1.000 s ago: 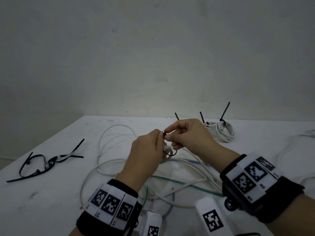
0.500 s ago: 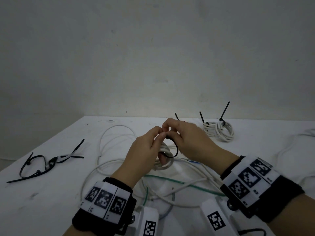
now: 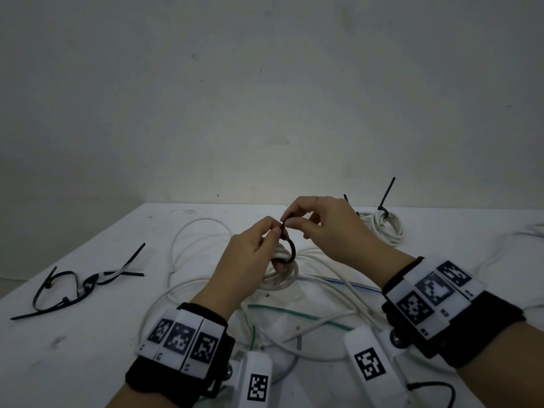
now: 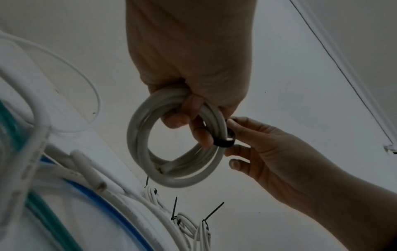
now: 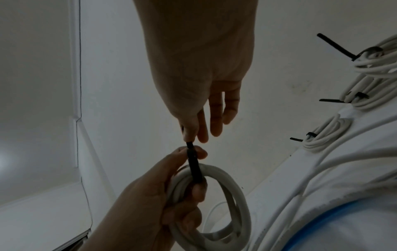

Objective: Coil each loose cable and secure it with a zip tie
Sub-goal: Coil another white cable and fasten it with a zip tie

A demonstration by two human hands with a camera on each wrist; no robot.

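Observation:
A small white cable coil (image 3: 282,278) hangs above the table's middle. My left hand (image 3: 272,231) has its fingers curled through the coil (image 4: 150,175), and its thumb and forefinger pinch a black zip tie (image 3: 291,248). That zip tie (image 4: 224,142) loops around the coil's strands. Just above, my right hand (image 3: 291,220) pinches the tie's upper end between thumb and forefinger. In the right wrist view the tie (image 5: 194,168) runs straight from my right fingertips (image 5: 190,135) down into my left hand (image 5: 150,195). The tie's head is hidden by fingers.
Loose black zip ties (image 3: 82,284) lie at the left of the white table (image 3: 73,348). Tied white coils (image 3: 382,228) sit at the back right. Loose white cables (image 3: 188,245), a green one (image 3: 294,313) and a blue one (image 3: 347,284) sprawl under my hands. A wall stands behind.
Both hands keep their hold. My right hand has risen slightly, up and to the right, with the tie's end, and the tie now stands stretched between the two hands.

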